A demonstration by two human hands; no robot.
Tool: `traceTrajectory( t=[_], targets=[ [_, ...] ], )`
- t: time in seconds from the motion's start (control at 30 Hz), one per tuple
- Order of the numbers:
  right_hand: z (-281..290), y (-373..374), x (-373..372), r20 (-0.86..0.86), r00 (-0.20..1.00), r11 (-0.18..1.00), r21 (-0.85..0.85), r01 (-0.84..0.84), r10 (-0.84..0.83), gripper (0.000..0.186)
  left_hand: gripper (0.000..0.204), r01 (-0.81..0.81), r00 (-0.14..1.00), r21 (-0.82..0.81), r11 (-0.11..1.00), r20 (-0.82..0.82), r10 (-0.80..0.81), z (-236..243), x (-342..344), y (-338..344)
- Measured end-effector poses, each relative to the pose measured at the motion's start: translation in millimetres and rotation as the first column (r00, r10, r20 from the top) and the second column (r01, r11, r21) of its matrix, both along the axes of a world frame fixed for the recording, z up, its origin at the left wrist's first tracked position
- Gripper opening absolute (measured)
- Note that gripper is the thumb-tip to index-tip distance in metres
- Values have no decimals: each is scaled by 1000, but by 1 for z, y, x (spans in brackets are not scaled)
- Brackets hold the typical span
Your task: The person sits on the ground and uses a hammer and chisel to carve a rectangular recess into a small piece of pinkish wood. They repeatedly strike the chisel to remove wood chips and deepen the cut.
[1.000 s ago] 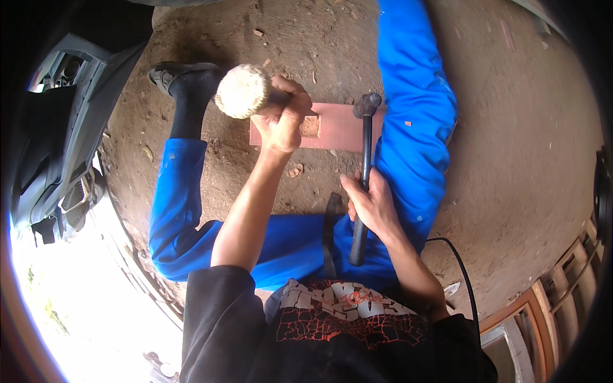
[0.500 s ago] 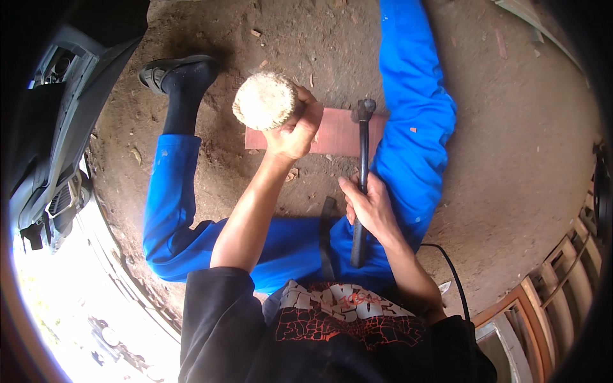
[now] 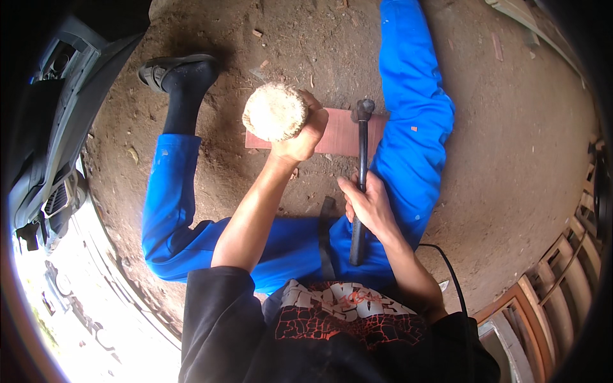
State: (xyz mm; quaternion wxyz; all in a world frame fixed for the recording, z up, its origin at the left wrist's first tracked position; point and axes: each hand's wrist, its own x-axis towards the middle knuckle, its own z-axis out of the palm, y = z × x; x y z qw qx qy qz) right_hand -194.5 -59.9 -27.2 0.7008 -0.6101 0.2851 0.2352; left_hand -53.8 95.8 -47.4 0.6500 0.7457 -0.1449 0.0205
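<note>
My left hand (image 3: pixel 305 142) is closed round a pale, round-ended piece (image 3: pixel 274 112), its broad face rough and frayed at the rim. It looks like a wooden block or mallet head, but the rest of it is hidden behind the hand. My right hand (image 3: pixel 373 203) grips a hammer (image 3: pixel 363 143) by the middle of its long black handle. The hammer's dark head points away from me, and its butt lies over my blue trousers. Beneath both, a flat reddish board (image 3: pixel 335 132) rests on the dirt ground between my legs.
My legs in blue trousers (image 3: pixel 415 127) frame the work spot. A dark vehicle (image 3: pixel 64 127) stands at the far left. Wooden frames (image 3: pixel 530 313) lean at the lower right, and a black cable (image 3: pixel 456 274) hangs by my right arm. Small chips dot the dirt.
My left hand, with the round-ended piece, has shifted slightly right and nearer to me. My right hand and the hammer have stayed almost still.
</note>
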Motion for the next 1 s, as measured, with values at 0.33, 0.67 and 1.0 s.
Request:
traceTrajectory(
  t=[0.33, 0.67, 1.0],
  targets=[
    [59, -29, 25, -183, 979, 995, 8, 95, -91, 48, 23, -129, 972, -219, 967, 163, 167, 18, 11, -31],
    [175, -29, 8, 590, 787, 976, 6, 219, -180, 50, 20, -188, 974, -232, 954, 80, 211, 18, 14, -51],
    [205, -16, -9, 356, 931, 849, -515, 120, 85, 51, 22, -184, 981, -90, 979, 43, 189, 21, 5, -58]
  ],
)
